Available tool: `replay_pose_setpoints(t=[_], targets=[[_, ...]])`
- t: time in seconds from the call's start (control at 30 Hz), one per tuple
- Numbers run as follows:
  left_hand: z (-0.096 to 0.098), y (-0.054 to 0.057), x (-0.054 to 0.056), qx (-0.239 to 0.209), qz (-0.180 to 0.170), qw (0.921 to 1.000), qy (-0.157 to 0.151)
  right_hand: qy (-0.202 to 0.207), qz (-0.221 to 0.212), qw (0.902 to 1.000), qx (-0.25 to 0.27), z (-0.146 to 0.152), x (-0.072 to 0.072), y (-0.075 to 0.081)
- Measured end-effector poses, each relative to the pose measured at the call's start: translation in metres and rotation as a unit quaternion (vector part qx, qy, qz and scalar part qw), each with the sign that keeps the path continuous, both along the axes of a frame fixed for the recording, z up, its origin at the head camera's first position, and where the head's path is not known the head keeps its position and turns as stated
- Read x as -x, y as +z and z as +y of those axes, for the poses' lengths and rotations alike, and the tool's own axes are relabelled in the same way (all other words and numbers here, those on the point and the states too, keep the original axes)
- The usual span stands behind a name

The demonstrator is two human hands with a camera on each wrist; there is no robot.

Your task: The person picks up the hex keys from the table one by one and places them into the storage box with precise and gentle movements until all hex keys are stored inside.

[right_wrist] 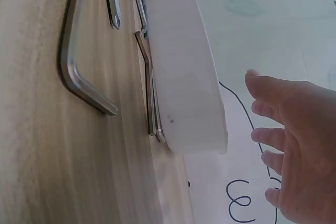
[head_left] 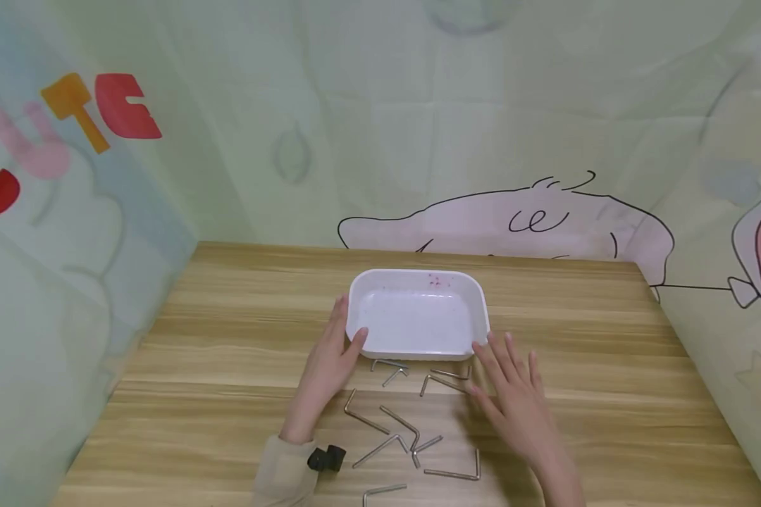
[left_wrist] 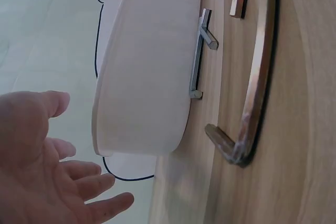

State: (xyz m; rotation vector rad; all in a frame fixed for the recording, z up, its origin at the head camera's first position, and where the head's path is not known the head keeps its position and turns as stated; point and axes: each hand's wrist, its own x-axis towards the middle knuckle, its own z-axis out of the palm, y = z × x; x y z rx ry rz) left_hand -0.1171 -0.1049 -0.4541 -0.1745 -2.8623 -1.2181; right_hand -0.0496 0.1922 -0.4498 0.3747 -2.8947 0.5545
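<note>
A white rectangular tray (head_left: 412, 320) with rounded corners stands on the wooden table. My left hand (head_left: 326, 362) is at its left side, fingers extended and thumb near the front left corner. In the left wrist view, a gap shows between the left hand (left_wrist: 47, 171) and the tray wall (left_wrist: 147, 77). By the front right corner is my right hand (head_left: 514, 401), its fingers spread and holding nothing. L-shaped metal hex keys lie between the hands, among them one hex key (head_left: 366, 420) near the left wrist and another hex key (head_left: 452, 474) nearer the front.
Several hex keys are scattered on the tabletop (head_left: 228, 366), some close against the tray's front wall. Printed cloth (head_left: 387, 141) hangs behind the table and along its sides. A black clip-like object (head_left: 327, 459) sits at the left sleeve cuff (head_left: 285, 468).
</note>
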Motion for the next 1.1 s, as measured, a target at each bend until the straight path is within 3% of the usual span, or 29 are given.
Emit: replay_pose_setpoints(t=[0.33,0.53,1.1], targets=[[0.0,-0.002,0.006,-0.036,-0.021,0.999,0.018,0.032,0.024,0.9991,0.015,-0.002,-0.007,-0.001],[0.003,-0.001,0.008,-0.04,-0.019,0.9989,0.013,0.045,0.046,0.9979,0.01,-0.006,-0.01,-0.004],[0.004,-0.012,0.021,-0.078,-0.017,0.9968,0.002,0.098,0.081,0.9919,-0.002,-0.01,-0.023,-0.01]])
